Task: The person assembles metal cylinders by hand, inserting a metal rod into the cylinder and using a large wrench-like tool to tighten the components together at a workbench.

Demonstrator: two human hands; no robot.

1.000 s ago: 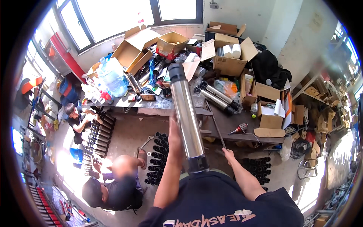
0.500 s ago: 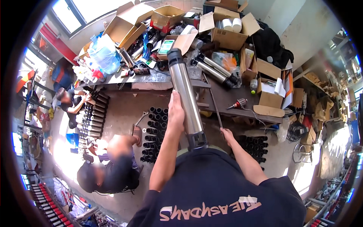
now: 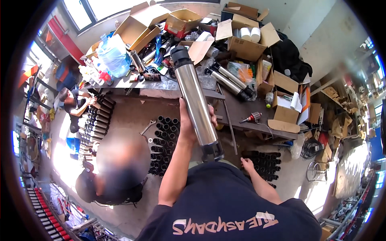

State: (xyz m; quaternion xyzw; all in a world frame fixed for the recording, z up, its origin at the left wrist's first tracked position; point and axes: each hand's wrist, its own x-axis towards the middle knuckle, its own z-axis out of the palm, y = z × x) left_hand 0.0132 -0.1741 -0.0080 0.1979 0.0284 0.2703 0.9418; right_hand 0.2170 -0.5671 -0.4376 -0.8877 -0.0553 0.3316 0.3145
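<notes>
A long steel pump cylinder (image 3: 197, 104) with black ends is held tilted in front of my body. My left hand (image 3: 188, 124) wraps round its lower half, the fingertips showing on the far side. Its lower black end rests close to my lap. My right hand (image 3: 247, 164) is low beside my right thigh, apart from the cylinder and partly curled, with nothing visible in it. Just up and left of that hand is the lower end of a thin metal rod (image 3: 229, 120), which leans along the bench edge.
The bench (image 3: 161, 85) carries cardboard boxes (image 3: 246, 44), two steel cylinders (image 3: 229, 80) and a red-and-black power tool (image 3: 253, 117). Black cylindrical parts (image 3: 163, 138) stand in rows on the floor, left and right. A co-worker (image 3: 108, 184) sits at left; another person (image 3: 74, 105) works farther off.
My right hand has let go of the rod and moved down, away from it. The cylinder has shifted slightly left at its top, with my left hand reaching farther round it.
</notes>
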